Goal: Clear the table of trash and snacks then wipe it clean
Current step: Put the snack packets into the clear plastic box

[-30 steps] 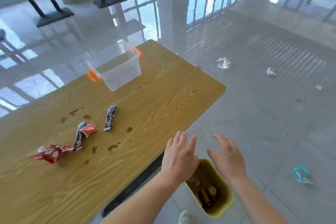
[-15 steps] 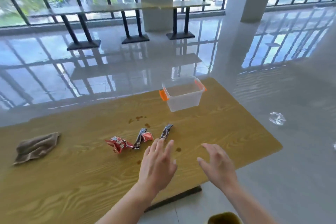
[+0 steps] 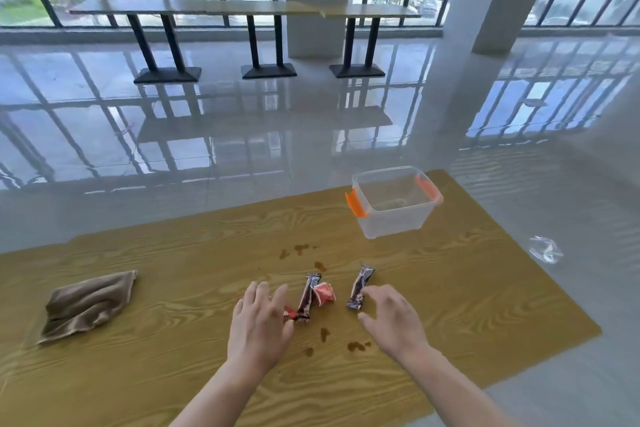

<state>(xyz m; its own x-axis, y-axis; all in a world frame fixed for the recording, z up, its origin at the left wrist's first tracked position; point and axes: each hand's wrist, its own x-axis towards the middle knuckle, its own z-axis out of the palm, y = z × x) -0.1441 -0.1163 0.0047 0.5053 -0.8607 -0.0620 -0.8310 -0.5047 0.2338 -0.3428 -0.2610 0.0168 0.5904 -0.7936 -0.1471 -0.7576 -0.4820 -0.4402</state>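
Both hands hang spread over the wooden table, fingers apart and holding nothing. The left hand covers most of a red wrapper, of which only an end shows. Just right of it a dark snack bar lies against a crumpled red packet. A second dark snack bar lies just off the fingertips of the right hand (whether they touch, I cannot tell). Brown stains dot the wood around the snacks. Beyond the snacks, toward the table's far right corner, stands a clear tub with orange latches. Well left of the snacks lies a rumpled brown cloth.
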